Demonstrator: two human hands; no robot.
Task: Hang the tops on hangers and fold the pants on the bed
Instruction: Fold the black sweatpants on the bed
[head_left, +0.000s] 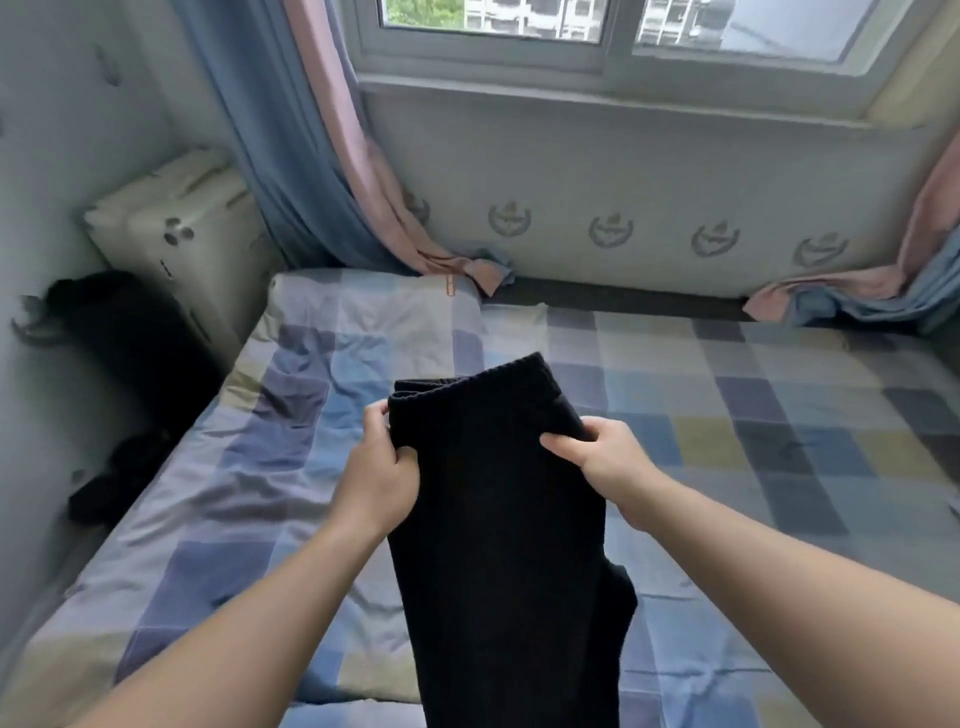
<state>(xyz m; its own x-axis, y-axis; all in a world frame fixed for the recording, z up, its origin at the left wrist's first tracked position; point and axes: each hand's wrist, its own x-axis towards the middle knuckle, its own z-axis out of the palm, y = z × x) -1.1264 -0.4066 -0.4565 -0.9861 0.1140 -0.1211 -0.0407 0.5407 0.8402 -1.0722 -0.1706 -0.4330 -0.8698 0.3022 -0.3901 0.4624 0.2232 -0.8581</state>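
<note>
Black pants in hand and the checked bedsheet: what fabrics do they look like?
The black pants look like a thick matte knit, maybe cotton or fleece: ribbed waistband, no sheen. The checked bedsheet looks like thin smooth woven cloth, cotton or a blend: fine creases, faint sheen.

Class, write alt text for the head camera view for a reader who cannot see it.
A person's left hand and right hand grip black pants near the waistband over a checked bed. Curtains and a window are behind.

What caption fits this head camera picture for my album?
Left hand and right hand hold black knit pants by the waistband above the checked blue bed.
</note>
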